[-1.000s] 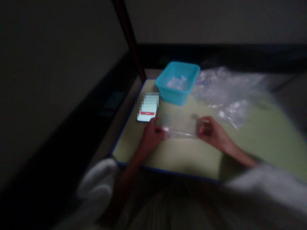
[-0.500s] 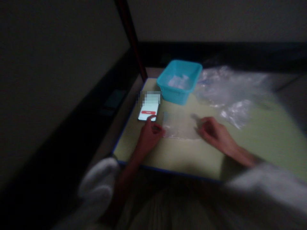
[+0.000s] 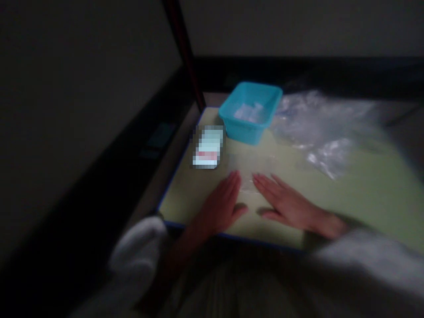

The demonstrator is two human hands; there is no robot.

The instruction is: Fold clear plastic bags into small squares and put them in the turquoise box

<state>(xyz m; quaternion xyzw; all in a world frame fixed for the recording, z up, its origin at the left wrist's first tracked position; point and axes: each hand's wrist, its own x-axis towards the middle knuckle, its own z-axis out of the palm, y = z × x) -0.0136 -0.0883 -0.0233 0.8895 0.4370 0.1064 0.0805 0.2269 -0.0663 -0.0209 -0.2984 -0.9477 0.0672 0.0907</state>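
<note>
The left hand (image 3: 223, 204) and right hand (image 3: 287, 202) are lying flat, gripping nothing, and the bag (image 3: 253, 164) could start wrinkling if one is pushing harder.

Clear plastic, glossy against matt
Clear film (image 3: 253, 164) — smooth plastic, faint glints; at its twelve o'clock, a basin (image 3: 245, 133) in smooth, low-sheen plastic; at two, a crinkled plastic heap (image 3: 319, 126), shiny; tabletop (image 3: 367, 198) smooth, matt — sleeves (image 3: 374, 260) at four and eight, soft cloth.
</note>
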